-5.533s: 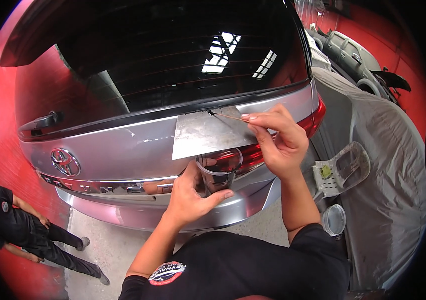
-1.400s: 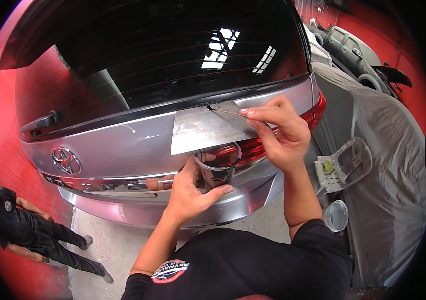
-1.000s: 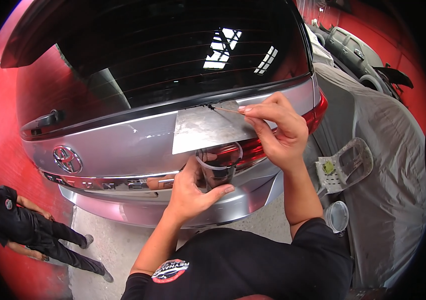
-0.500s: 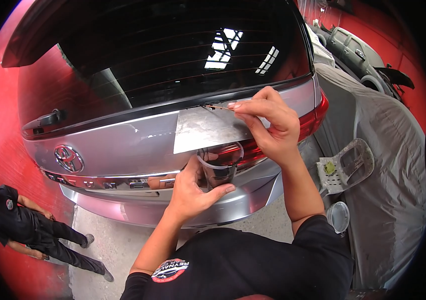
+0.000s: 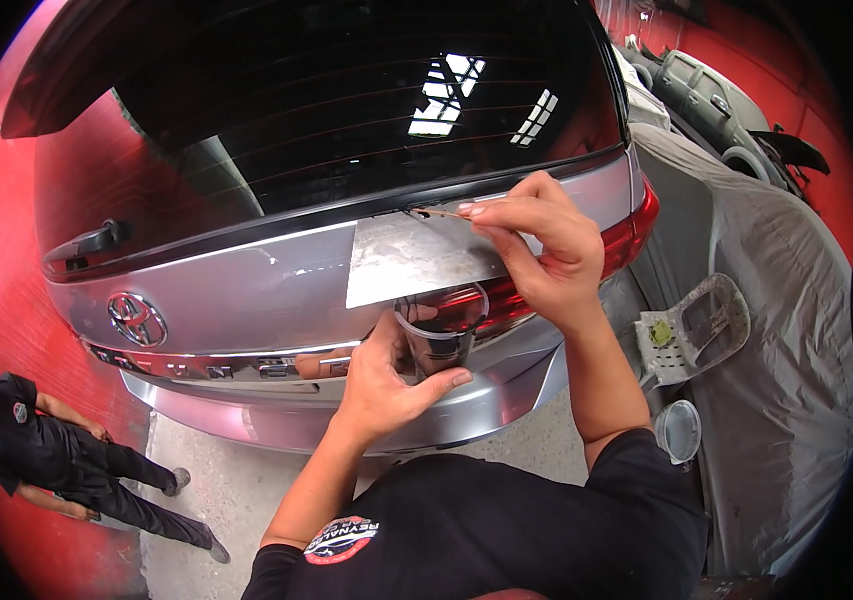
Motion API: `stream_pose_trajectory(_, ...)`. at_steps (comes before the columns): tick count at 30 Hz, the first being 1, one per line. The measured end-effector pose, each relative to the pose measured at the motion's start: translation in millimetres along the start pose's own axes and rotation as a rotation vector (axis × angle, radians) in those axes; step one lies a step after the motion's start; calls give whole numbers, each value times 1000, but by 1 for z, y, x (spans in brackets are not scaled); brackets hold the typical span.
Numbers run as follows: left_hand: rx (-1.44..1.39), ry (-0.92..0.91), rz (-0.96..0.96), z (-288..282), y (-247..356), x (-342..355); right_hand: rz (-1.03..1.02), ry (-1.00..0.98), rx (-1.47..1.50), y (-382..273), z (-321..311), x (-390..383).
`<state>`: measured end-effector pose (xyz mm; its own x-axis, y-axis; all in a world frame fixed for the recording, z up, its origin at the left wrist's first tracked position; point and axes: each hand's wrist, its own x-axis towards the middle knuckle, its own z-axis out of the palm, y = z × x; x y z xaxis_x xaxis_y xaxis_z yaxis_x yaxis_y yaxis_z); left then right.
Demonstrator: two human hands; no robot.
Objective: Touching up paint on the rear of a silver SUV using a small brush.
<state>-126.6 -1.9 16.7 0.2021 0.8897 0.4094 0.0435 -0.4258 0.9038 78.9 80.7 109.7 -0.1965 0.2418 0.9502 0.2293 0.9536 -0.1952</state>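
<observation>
My right hand (image 5: 558, 250) is closed in a pinch on a thin wooden stick (image 5: 443, 213). The stick's dark tip meets the lower edge of the black trim (image 5: 296, 228) under the rear window of a silver car. Below that tip, a pale silver-grey sheet (image 5: 416, 262) lies against the tailgate (image 5: 236, 275). My left hand (image 5: 386, 385) wraps round a clear plastic cup (image 5: 443, 340) with dark contents, held just beneath the sheet. Part of the cup is hidden by the thumb, and the stick's end inside my right fingers does not show.
A person (image 5: 31, 430) in dark clothes stands at the left by a red wall (image 5: 6, 250). On the right are a grey covering sheet (image 5: 766, 300), a perforated plastic chair (image 5: 711, 325) holding something yellow-green, and a clear bucket (image 5: 677, 432). Red tail lamp (image 5: 626, 235) sits beside my right wrist.
Both hands stay nearly in place, with the cup and the stick still held. The person at the left has turned their head slightly.
</observation>
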Motion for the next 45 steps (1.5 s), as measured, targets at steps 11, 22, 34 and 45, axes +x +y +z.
stream_pose_trajectory(11,11,51,42,2,-4,-1,10,7,-10,-3,-7,-2)
stream_pose_trajectory(22,-12,45,32,2,2,0,13,24,-15,-5,-11,-3)
stream_pose_trajectory(34,33,-29,-1,-1,3,0,-41,-51,-8,-1,-3,4)
stream_pose_trajectory(45,-13,52,46,4,1,1,-47,-55,-18,3,2,6)
